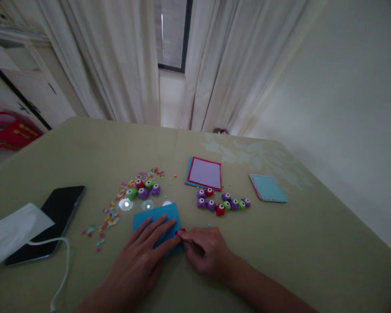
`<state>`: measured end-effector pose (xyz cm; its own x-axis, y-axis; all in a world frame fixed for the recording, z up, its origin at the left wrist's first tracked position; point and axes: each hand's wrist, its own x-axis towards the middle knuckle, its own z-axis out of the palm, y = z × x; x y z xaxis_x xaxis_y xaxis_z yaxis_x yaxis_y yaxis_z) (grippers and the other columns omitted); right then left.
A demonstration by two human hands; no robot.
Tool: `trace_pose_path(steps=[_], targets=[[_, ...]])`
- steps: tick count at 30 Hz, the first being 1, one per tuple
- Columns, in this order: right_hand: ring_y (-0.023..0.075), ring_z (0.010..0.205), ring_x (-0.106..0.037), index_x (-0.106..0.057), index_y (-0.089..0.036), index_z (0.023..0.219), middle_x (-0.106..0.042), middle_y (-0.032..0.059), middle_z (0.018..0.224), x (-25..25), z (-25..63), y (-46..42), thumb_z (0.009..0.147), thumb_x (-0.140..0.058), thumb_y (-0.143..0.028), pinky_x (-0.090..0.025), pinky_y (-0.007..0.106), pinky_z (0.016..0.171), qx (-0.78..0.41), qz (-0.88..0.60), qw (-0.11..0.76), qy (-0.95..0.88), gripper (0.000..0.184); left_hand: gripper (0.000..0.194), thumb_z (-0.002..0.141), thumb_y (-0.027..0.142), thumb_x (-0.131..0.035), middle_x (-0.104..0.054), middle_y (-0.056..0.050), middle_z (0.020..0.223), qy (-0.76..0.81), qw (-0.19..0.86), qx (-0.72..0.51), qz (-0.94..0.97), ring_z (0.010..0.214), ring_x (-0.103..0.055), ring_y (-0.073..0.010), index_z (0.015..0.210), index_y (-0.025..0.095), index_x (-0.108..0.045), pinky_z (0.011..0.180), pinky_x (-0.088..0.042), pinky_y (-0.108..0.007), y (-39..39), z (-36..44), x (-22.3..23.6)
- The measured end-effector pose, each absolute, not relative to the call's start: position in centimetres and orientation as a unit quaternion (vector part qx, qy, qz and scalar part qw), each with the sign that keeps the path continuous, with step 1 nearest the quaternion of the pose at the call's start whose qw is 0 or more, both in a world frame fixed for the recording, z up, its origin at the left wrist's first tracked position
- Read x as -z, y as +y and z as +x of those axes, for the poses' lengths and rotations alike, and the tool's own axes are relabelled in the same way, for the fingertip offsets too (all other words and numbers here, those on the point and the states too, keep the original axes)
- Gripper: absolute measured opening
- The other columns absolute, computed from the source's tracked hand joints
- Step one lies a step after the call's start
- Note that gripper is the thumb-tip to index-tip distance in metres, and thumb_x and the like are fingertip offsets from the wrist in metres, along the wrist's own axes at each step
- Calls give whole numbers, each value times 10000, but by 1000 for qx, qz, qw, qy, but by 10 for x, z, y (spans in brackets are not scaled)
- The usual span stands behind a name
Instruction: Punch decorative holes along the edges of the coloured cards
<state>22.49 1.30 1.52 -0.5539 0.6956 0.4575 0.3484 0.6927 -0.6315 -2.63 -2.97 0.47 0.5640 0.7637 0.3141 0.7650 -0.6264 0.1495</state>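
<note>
Blue square [170, 233], lower middle of frame
Left hand [146, 253] sits spread on it, right hand [211, 253] pinches a tiny red bit [180, 231].

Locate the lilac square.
In the head view, the lilac square lies just right of centre, atop the red square, beyond the eyed pieces and right hand.
</note>
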Motion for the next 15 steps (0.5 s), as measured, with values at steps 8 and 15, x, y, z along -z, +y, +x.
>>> trace_pose_path(steps=[8, 15], targets=[[224, 904, -709, -685, -216, 1382, -739, 115, 1102, -27, 231, 13, 985, -610, -177, -584, 326, 787, -205, -323, 324, -865, 406, 830, 918, -5, -487, -432, 25, 1726, -401, 49, 176, -898, 1558, -444, -222, 1671, 335, -415, 1309, -355, -481, -32, -24, 0], [238, 992, -691, -696, -225, 1247, -775, 72, 1149, -29, 228, 19, 1022, -672, -203, -567, 385, 924, -163, -321, 294, -885, 227, 615, 1035, 150, -533, -539, -9, 1654, -415, 46, 219, -882, 1491, -531, -204, 1635, 273, -474, 1321, -331, -410, -33, -30, 2]])
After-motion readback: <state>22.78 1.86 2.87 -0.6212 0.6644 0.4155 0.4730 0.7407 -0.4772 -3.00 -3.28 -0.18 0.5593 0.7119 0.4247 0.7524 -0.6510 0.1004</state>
